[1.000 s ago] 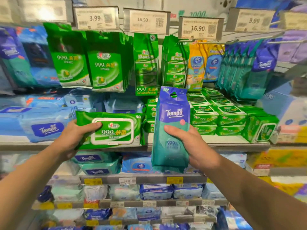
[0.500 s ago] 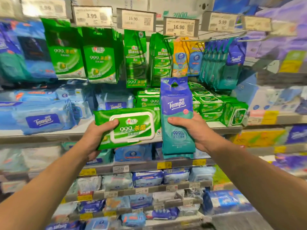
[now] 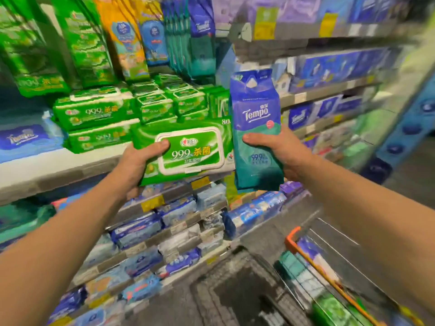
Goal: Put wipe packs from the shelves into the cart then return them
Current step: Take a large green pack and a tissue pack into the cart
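Left hand: your left hand [image 3: 134, 164] grips the green wipe pack [image 3: 186, 150] by its left end, thumb curled over the front face, fingers hidden behind it.
Right hand: your right hand [image 3: 282, 151] grips the blue-and-teal Tempo pack [image 3: 256, 135] at mid-height, thumb across the front, fingers wrapped round the right edge.
Green pack: lies flat and wide, slightly tilted, with a white-rimmed lid panel printed "999".
Tempo pack: stands upright, blue top with a hang hole, teal lower half; its left edge is just beside the green pack's right end.
Shelves: both packs are held in front of the shelves [image 3: 58, 165], clear of the stocked rows behind.
Cart: the cart [image 3: 313, 262], orange-edged wire, sits low at near right with packs inside; open floor lies between it and the shelves.
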Motion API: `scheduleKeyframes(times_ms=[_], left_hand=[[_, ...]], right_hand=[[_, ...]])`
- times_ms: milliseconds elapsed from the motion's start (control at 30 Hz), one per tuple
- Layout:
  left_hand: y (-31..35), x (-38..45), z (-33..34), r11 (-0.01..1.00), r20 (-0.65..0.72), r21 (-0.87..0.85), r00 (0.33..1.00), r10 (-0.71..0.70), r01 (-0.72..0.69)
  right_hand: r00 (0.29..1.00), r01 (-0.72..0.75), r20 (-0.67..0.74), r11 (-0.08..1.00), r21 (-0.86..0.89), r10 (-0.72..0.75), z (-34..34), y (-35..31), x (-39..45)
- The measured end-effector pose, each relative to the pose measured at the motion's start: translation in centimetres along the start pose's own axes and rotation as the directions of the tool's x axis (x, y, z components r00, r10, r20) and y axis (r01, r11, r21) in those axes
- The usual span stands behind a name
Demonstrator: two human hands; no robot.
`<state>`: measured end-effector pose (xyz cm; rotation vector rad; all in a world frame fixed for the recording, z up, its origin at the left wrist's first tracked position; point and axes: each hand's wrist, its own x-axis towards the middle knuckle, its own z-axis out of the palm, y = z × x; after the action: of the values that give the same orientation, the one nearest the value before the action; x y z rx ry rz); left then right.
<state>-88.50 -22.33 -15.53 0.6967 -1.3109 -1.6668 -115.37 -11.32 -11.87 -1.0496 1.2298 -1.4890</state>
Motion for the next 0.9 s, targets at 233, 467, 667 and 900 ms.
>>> scheduleKeyframes(times_ms=[233, 467, 667, 900], left_hand=[[-8.0, 3.3, 15.1, 0.983, 0.268, -0.041, 0.950, -0.161, 0.178], [-19.1, 3.4, 30.0, 0.915, 0.446, 0.001, 0.819, -0.361, 0.403], [-28.9, 2.1, 39.3, 0.842, 0.509, 0.158, 0.689, -0.517, 0.515], [-38.4, 0.7, 45.4, 0.723, 0.443, 0.349, 0.575, -0.688, 0.596]], right_hand=[[0.973, -0.003, -0.229, 1.000, 0.021, 0.008, -15.1, 0.4, -7.9], [0.863, -0.057, -0.496, 0.993, 0.100, 0.100, -29.4, 4.6, -17.6], [0.740, -0.096, -0.631, 0.965, 0.244, 0.233, -38.2, 10.4, -25.4], [0.612, -0.141, -0.683, 0.905, 0.402, 0.399, -45.2, 17.4, -30.9]])
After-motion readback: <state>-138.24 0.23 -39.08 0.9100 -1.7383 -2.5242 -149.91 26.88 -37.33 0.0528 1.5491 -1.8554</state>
